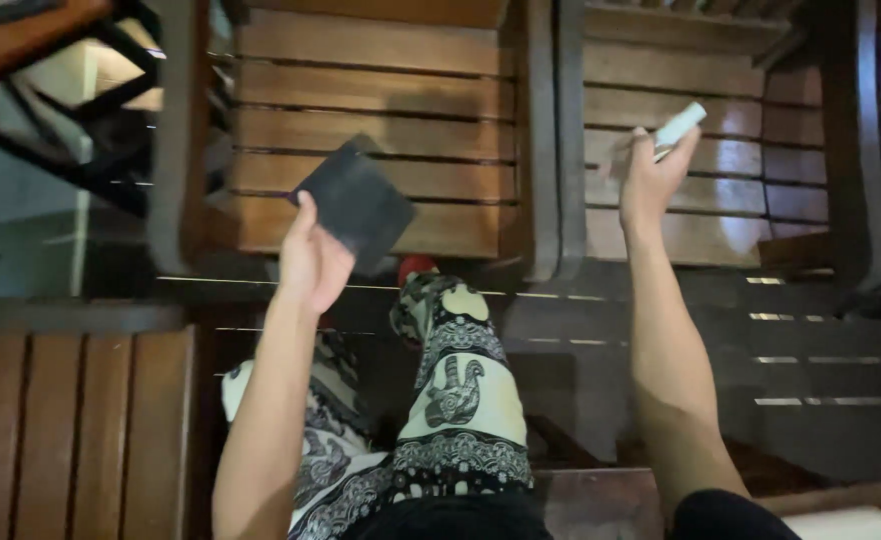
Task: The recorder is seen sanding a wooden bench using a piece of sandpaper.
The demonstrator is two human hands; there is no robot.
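The left hand (313,262) grips a flat dark square pad (358,203) by its near corner, thumb on top, so the face stays free and tilted above the left wooden chair seat (371,90). The right hand (651,180) is closed around a small white bottle (679,128), its tip pointing up and to the right, held over the right chair seat (701,200). Both seats are of brown slatted wood, glossy on the right. The person's patterned trousers (451,400) show near, between the arms. The floor (821,350) is dark boards with light stripes. Lighting is dim.
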